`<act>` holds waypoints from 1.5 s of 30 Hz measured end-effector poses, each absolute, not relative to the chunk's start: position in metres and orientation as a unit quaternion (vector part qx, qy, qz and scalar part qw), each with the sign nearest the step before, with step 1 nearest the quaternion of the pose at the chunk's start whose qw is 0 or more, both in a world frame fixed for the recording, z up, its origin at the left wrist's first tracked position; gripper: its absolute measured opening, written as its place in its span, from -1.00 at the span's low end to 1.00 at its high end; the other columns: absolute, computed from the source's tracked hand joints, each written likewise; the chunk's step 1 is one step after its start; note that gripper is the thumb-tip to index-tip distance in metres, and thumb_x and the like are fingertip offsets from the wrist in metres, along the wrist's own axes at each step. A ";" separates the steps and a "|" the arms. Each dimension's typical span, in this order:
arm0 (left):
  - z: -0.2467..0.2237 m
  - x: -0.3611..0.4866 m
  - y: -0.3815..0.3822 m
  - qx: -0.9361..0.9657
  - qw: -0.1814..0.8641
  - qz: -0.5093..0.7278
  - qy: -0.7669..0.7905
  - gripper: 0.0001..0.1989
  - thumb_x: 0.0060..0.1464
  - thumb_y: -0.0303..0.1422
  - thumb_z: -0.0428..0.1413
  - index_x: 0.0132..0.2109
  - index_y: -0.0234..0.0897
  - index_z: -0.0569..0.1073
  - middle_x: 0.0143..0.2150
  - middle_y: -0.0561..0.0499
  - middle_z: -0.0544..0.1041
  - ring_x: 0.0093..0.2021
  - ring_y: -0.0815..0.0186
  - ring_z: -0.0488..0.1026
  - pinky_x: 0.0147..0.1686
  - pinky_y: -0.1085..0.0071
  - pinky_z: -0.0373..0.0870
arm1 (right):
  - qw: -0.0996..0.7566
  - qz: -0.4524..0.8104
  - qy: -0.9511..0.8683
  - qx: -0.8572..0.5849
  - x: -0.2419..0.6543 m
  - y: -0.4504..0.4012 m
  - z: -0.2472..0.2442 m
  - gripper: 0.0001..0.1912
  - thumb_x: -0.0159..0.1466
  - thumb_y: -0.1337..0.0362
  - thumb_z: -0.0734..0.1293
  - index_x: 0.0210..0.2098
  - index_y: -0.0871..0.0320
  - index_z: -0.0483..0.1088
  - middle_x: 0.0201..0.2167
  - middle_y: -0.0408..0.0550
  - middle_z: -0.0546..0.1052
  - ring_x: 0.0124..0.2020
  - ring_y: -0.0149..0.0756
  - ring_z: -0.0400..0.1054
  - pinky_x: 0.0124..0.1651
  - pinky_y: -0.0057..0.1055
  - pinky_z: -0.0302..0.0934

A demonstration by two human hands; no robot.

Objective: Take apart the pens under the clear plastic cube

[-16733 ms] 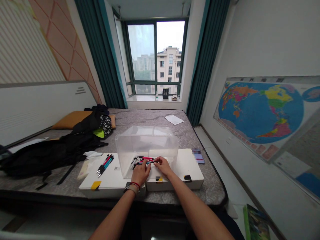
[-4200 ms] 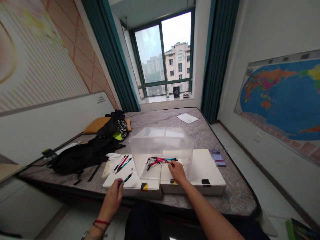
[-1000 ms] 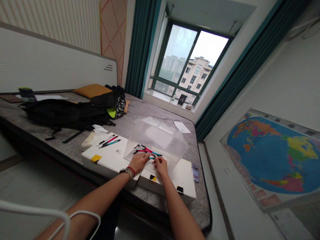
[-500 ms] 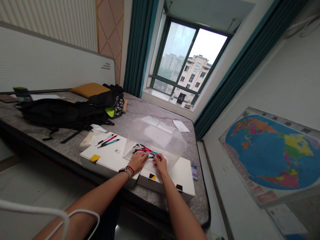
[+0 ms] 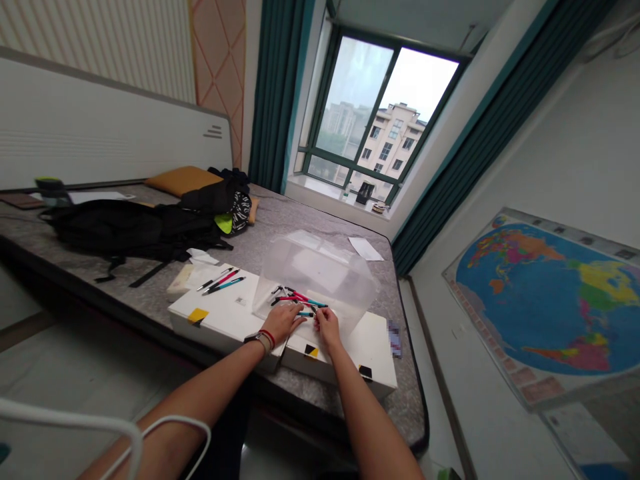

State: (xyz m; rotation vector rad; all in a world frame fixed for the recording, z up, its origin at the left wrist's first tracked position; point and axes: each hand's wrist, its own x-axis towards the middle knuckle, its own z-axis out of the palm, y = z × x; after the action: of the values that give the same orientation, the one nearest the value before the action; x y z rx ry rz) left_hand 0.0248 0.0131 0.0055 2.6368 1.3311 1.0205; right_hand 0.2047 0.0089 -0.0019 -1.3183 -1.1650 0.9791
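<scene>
In the head camera view, two bare arms come up from the bottom of the frame to its middle. The left hand (image 5: pixel 283 322), with a wristwatch (image 5: pixel 259 342) and a red bracelet (image 5: pixel 267 338) at the wrist, bends down at the near side of a bunch of pens (image 5: pixel 299 301). The right hand (image 5: pixel 327 327) is just beside it, with its fingers (image 5: pixel 320 320) curled toward the same pens. Both hands are at the pens, but they look small, so I cannot tell if either one is really grasping a pen.

The red, teal and black pens lie crossed at the lower edge of a clear plastic box (image 5: pixel 315 270). Three other pens (image 5: pixel 221 281) lie on the left white carton (image 5: pixel 220 317), and a second white carton (image 5: pixel 373 350) is at the right. Both cartons rest on a grey mattress (image 5: pixel 310 257). A black backpack (image 5: pixel 125 230) lies at the left, and a world map (image 5: pixel 545 300) hangs on the right wall.
</scene>
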 end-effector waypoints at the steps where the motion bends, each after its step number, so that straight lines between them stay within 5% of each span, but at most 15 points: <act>1: 0.006 0.025 0.013 0.844 0.010 0.326 0.426 -0.70 0.26 -0.18 -0.09 -0.01 -0.22 0.37 -0.22 -0.08 0.49 -0.17 0.22 0.41 -0.15 0.31 0.27 | 0.543 0.414 -0.479 -0.552 0.205 0.009 -0.002 -0.72 0.09 0.05 0.31 -0.40 0.15 0.32 -0.60 -0.22 0.40 -0.62 -0.43 0.26 -0.60 -0.53 0.13; 7: 0.009 0.024 0.011 0.836 0.015 0.326 0.441 -0.79 0.25 -0.28 -0.08 -0.06 -0.22 0.37 -0.22 -0.08 0.48 -0.22 0.23 0.41 -0.21 0.32 0.29 | 0.572 0.416 -0.419 -0.570 0.201 0.011 0.000 -0.72 0.03 0.18 0.36 -0.29 0.19 0.37 -0.55 -0.15 0.45 -0.56 -0.37 0.37 -0.59 -0.51 0.23; 13: 0.007 0.025 0.012 0.827 0.029 0.333 0.452 -0.78 0.23 -0.34 -0.07 -0.03 -0.27 0.35 -0.19 -0.11 0.47 -0.21 0.21 0.42 -0.19 0.29 0.32 | 0.623 0.422 -0.378 -0.539 0.202 0.010 -0.001 -0.50 -0.03 0.32 0.34 -0.06 0.16 0.33 -0.17 0.03 0.51 -0.45 -0.34 0.45 -0.51 -0.46 0.31; 21: 0.000 0.025 0.017 0.818 0.046 0.395 0.415 -0.71 0.24 -0.37 -0.10 0.06 -0.31 0.32 -0.05 -0.16 0.46 -0.04 0.18 0.39 0.02 0.17 0.30 | 0.570 0.400 -0.450 -0.560 0.204 0.011 -0.006 -0.81 0.02 0.24 0.27 -0.39 0.20 0.39 -0.61 -0.18 0.43 -0.67 -0.45 0.24 -0.62 -0.53 0.12; 30: 0.017 0.018 0.011 0.817 0.046 0.380 0.431 -0.59 0.27 -0.22 -0.13 0.20 -0.15 0.31 0.02 -0.13 0.43 0.01 0.18 0.36 0.00 0.19 0.31 | 0.515 0.379 -0.516 -0.570 0.203 0.005 0.000 -0.76 0.09 0.17 0.30 -0.36 0.21 0.47 -0.58 -0.13 0.47 -0.63 -0.41 0.25 -0.55 -0.49 0.16; 37: 0.004 0.017 0.019 0.817 0.062 0.369 0.439 -0.57 0.31 -0.27 -0.24 0.21 -0.15 0.33 0.00 -0.10 0.52 0.00 0.20 0.44 -0.02 0.25 0.37 | 0.400 0.314 -0.662 -0.551 0.202 0.003 -0.001 -0.71 0.19 0.11 0.29 -0.18 0.05 0.55 -0.32 -0.07 0.59 -0.39 -0.25 0.41 -0.27 -0.35 0.28; 41: 0.005 0.017 0.018 0.812 0.059 0.364 0.453 -0.56 0.32 -0.29 -0.25 0.22 -0.18 0.31 0.01 -0.10 0.52 -0.01 0.21 0.45 -0.07 0.28 0.39 | 0.365 0.288 -0.710 -0.528 0.203 0.001 0.001 -0.76 0.20 0.13 0.31 -0.22 0.01 0.56 -0.23 -0.10 0.59 -0.22 -0.19 0.43 -0.14 -0.33 0.24; 45: 0.009 0.018 0.017 0.815 0.046 0.367 0.446 -0.59 0.31 -0.31 -0.24 0.13 -0.22 0.39 -0.02 -0.11 0.53 -0.03 0.23 0.45 -0.07 0.30 0.37 | 0.365 0.298 -0.699 -0.539 0.204 0.003 0.003 -0.80 0.16 0.17 0.34 -0.29 0.09 0.55 -0.30 -0.08 0.59 -0.28 -0.22 0.42 -0.19 -0.35 0.23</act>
State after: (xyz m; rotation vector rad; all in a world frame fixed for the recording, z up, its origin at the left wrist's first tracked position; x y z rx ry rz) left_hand 0.0180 0.0170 0.0086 2.4887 1.3612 1.1203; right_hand 0.2042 0.0028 0.0031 -1.3852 -1.7970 0.7678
